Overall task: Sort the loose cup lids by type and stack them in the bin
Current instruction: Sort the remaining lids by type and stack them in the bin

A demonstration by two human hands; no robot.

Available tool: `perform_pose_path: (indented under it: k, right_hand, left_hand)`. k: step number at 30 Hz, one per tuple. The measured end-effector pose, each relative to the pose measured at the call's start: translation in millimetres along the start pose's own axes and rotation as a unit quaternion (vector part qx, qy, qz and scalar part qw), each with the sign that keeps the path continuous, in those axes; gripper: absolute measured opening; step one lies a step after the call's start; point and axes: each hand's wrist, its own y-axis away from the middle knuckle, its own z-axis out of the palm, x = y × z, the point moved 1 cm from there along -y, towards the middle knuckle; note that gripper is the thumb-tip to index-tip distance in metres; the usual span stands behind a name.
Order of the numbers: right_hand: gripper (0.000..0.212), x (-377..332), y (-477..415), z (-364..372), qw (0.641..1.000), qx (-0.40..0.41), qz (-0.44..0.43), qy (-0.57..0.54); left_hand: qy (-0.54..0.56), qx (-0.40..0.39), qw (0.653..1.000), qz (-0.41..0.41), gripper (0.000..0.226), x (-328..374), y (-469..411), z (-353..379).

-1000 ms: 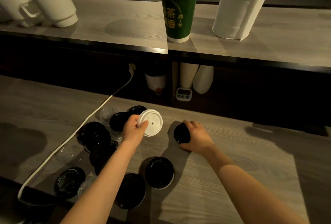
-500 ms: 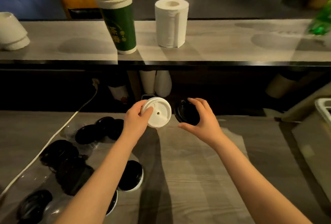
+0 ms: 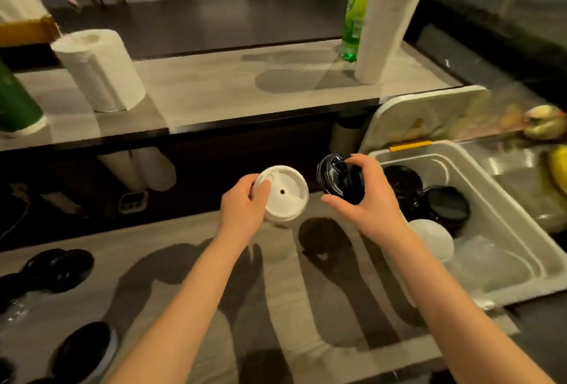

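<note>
Fingers (image 3: 245,182) of the left hand (image 3: 242,210) are curled round the edge of a white sip-hole lid (image 3: 287,198), with the thumb laid across its top. It is held up off the surface (image 3: 306,307), top face toward the camera. Fingers (image 3: 366,165) of the right hand (image 3: 371,208) are pinched on a black flip-tab lid (image 3: 339,179), which is held tilted on edge, just right of the white one and apart from it.

Just to the right of the right fingers an open white bin (image 3: 518,239) is seen, and the sorting is judged to be partly done. Binned black lids (image 3: 445,207) are piled at its far side, and a binned white lid (image 3: 432,238) lies beside the right wrist. Clear lids (image 3: 491,264) appear to be gathered at the near end, though their number cannot be told. Neither held lid has yet been put in. Well to the left of the left fingers, and nearer the person, loose black lids (image 3: 59,267) are left on the surface, so a fair share of the work is judged to remain.

Both forearms are reached forward and raised above the surface. The right hand is turned with its thumb under the lid and its fingers over the upper rim. Being the hand nearer the bin, it is judged the likelier to deliver first.
</note>
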Motion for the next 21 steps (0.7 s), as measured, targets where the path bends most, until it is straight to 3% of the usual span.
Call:
perform_pose_path:
  k: [8,12,18,21]
  right_hand:
    - [0.062,110,-24,-85,0.996,0.001,0.049,0.08]
    - [0.058,152,-45,-94,0.99,-0.057,0.062,0.109]
    - [0.052,172,-61,-65,0.963,-0.197,-0.021,0.183]
    - [0.053,177,-64,-59,0.957,-0.212,-0.036,0.193]
  left_hand:
    - [-0.033,-0.009,0.999,-0.007,0.027,54,-3,107]
    - [-0.045,-0.004,0.999,-0.024,0.027,64,2,141]
    - [-0.059,0.016,0.996,-0.058,0.028,69,7,155]
    - [-0.069,0.022,0.995,-0.069,0.027,68,8,160]
